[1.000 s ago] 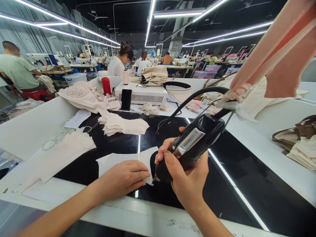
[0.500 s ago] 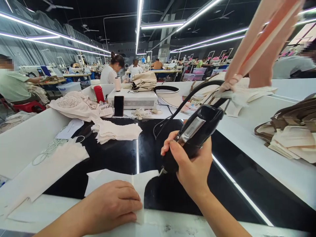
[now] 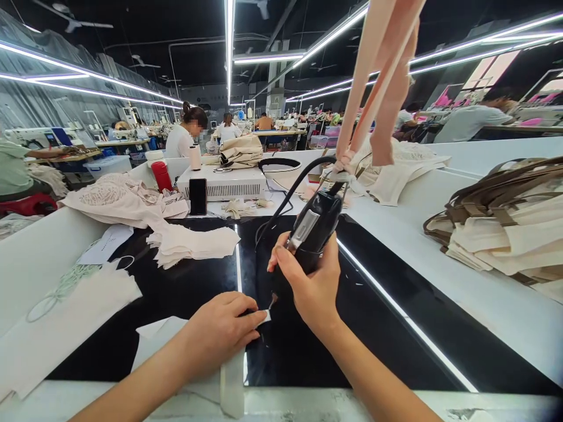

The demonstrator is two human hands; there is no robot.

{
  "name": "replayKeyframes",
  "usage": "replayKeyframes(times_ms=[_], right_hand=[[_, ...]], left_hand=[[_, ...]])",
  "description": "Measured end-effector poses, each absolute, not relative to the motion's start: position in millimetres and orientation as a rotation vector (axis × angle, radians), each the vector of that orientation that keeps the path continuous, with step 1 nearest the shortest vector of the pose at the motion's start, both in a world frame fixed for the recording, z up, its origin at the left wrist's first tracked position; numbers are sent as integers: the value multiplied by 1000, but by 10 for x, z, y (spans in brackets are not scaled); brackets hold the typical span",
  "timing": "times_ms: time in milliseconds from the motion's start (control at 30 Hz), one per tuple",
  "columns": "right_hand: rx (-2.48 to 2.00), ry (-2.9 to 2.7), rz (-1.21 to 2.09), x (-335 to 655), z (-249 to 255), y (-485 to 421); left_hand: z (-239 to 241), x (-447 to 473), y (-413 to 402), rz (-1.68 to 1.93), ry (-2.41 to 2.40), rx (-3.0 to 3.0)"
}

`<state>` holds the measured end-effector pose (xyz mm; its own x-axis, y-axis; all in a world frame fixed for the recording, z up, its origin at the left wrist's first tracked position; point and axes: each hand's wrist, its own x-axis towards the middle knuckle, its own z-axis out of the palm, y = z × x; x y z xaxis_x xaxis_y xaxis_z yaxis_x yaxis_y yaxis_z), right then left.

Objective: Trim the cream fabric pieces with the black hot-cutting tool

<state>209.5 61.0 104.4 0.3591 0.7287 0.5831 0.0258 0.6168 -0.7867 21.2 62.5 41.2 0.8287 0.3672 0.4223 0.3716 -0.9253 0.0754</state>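
My right hand [image 3: 310, 281] is wrapped round a black corded hand-held electric tool [image 3: 315, 220], a metal lever on its side. It is held tilted, and its small tip [image 3: 273, 300] points down beside my left fingertips. Pink fabric strips [image 3: 373, 76] tied at its top hang from above. My left hand [image 3: 222, 328] is low over the black table top, its fingers closed on a small white fabric piece [image 3: 265, 317] whose end sticks out near the tip. A larger white fabric piece [image 3: 152, 343] lies beneath my left wrist, partly hidden.
A pale fabric stack [image 3: 193, 240] and a long fabric piece [image 3: 83, 319] lie left. At the back are a phone [image 3: 197, 196], a red bottle [image 3: 160, 176] and a white box [image 3: 237, 184]. Brown and cream pieces [image 3: 505, 228] are heaped right. People sit at sewing machines beyond.
My view has turned rightward. The tool has come closer to my left hand, which now pinches a small fabric end instead of resting flat on the larger piece.
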Motion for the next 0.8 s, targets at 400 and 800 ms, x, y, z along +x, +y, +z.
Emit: replayKeyframes(times_ms=[400,800], right_hand=[[-814,-1136,524,2079,998,599],[-847,-1142,526,2064,981,592]], left_hand=[[342,217,592,-662,-682,-3041],[326,212,575,-715,-666,-3027]])
